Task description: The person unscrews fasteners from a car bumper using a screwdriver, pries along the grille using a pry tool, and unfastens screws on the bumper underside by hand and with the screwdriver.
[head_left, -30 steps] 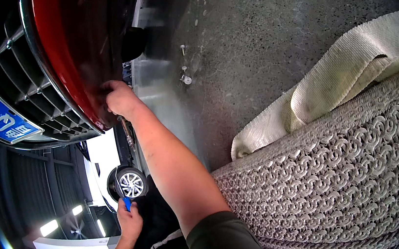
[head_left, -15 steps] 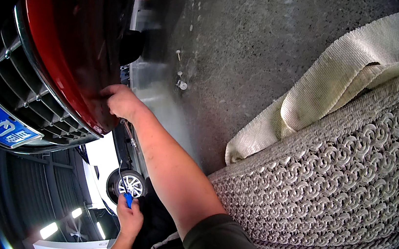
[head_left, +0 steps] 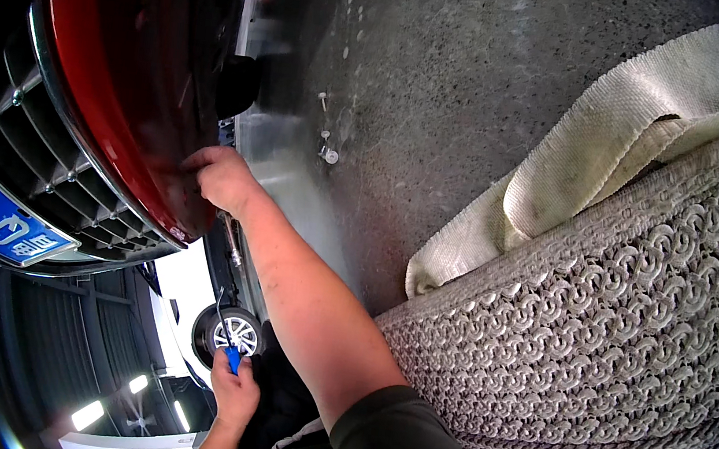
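Note:
The blue-handled tool [head_left: 232, 358] with a thin dark shaft rises from my left hand [head_left: 234, 395], whose fingers are wrapped round its handle. Its shaft overlaps the view of a car wheel behind it. Farther up, my right hand [head_left: 224, 179] reaches to the dark lower side of a red car bumper [head_left: 114, 121]. One finger stretches against this surface while the others are bent; whatever lies between the fingertips is too dark to make out. Beside the red panel is a grille [head_left: 50, 176] with chrome studs, and below it a blue licence plate [head_left: 10, 220].
Several small fasteners [head_left: 329, 155] lie on the grey concrete floor [head_left: 446, 84]. A ribbed woven mat or cushion [head_left: 595, 340] with a pale webbing strap [head_left: 591, 136] fills the right side. A white car [head_left: 180, 297] with a silver wheel [head_left: 238, 332] stands behind, near lit ceiling lamps [head_left: 88, 415].

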Demonstrator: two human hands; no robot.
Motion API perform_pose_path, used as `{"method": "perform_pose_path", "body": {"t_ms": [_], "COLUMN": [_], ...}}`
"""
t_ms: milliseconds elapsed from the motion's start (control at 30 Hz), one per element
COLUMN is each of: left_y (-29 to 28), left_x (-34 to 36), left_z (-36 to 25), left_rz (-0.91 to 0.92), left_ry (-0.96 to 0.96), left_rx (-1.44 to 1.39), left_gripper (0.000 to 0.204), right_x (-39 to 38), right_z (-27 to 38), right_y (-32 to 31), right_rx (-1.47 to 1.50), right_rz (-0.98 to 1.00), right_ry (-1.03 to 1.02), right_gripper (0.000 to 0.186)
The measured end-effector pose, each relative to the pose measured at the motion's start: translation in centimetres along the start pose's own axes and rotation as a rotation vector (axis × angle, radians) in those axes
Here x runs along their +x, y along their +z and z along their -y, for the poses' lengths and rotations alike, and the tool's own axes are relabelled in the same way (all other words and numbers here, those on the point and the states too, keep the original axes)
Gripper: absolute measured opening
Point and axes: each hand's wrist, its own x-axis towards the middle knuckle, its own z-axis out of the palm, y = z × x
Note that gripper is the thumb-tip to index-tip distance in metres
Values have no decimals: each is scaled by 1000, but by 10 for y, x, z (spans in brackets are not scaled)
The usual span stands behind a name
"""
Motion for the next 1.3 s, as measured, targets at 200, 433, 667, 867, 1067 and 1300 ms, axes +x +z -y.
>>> {"method": "perform_pose_path", "body": {"t_ms": [200,433,667,867,1067,1300], "left_y": [1,4,4,1,0,4], "left_x": [-1,0,0,1,1,5], "left_z": [-4,6,-3,-4,-10,-9], "left_rz": [-27,-22,-26,-22,-7,-13], "left_ry": [6,14,9,13,2,20], "left_rx": [-13,17,-14,-11,-7,-8], "left_gripper": [11,12,10,10,10,11], "right_x": [-5,-5,2,-3,-11,-13], "right_z": [10,11,3,13,20,15], "right_y": [1,-2,1,-1,-4,-2], "right_rx": [-8,25,75,72,17,-78], "right_rz": [5,40,56,33,62,68], "right_ry": [-2,-11,4,41,180,94], "right_gripper": [53,57,55,52,50,44]}}
